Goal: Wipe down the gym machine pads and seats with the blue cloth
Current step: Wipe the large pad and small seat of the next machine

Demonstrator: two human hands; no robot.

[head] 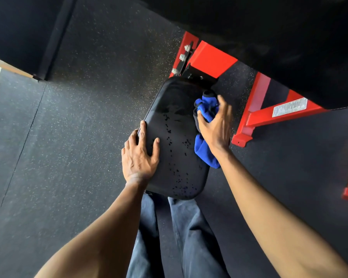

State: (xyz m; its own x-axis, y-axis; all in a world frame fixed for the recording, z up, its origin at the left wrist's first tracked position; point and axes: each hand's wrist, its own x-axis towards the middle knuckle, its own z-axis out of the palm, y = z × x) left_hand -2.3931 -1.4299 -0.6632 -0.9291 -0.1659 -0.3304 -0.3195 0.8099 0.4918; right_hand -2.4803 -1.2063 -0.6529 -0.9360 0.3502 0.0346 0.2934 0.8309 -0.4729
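My left hand (140, 157) lies flat, fingers spread, on the left edge of the black seat pad (175, 141). The pad's long axis runs from my legs away toward the red frame (211, 59), and wet specks (179, 157) dot its middle. At its right edge my right hand (215, 125) clutches the bunched blue cloth (206, 109), so the wet surface lies just to the left of it.

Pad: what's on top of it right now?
Dark wet specks dot the pad. The left hand rests flat on its left edge; the right hand grips the blue cloth at its right edge. Surface beneath hand and cloth is hidden.
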